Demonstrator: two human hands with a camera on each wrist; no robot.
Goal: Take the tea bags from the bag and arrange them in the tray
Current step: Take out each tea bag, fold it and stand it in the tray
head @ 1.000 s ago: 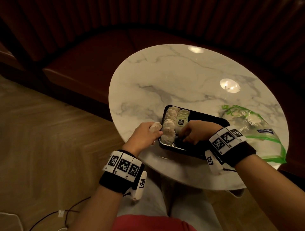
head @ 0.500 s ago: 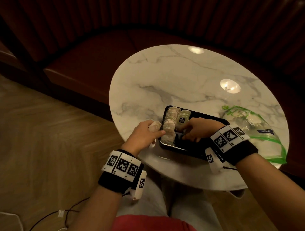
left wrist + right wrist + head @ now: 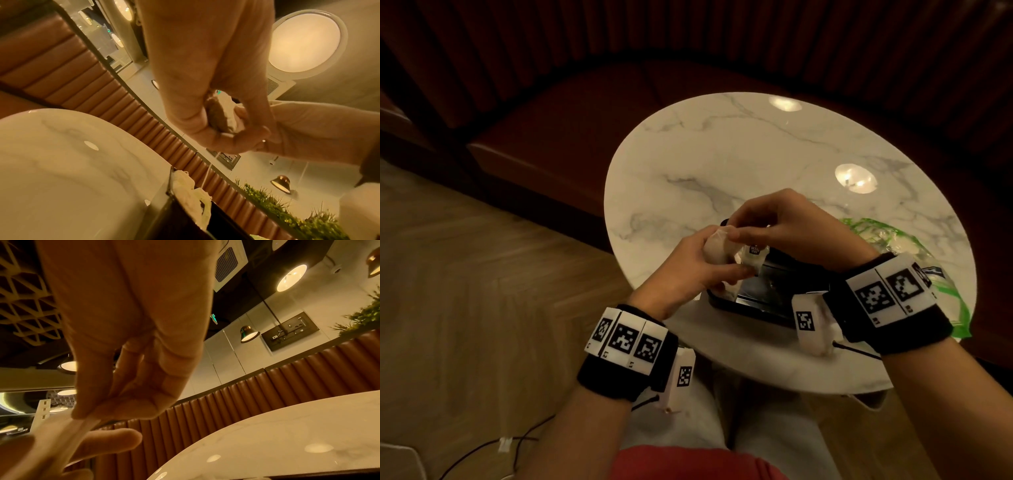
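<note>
Setting: round marble counter (image 3: pixel 722 164) stood before a brown padded bench (image 3: pixel 571 113).
Left hand (image 3: pixel 688 270): its grip was curled round one tea bag (image 3: pixel 717 250), raised above the black tray (image 3: pixel 763 308).
Right hand (image 3: pixel 787 226): it pinched that bag's top; whether it held firmly, I could not tell.
Advice: steady the pouch, draw the string gently, then stand it beside the row.
Count: two hands, one tray, one plastic bag (image 3: pixel 893 240); tea bags in the tray were mostly hidden.
</note>
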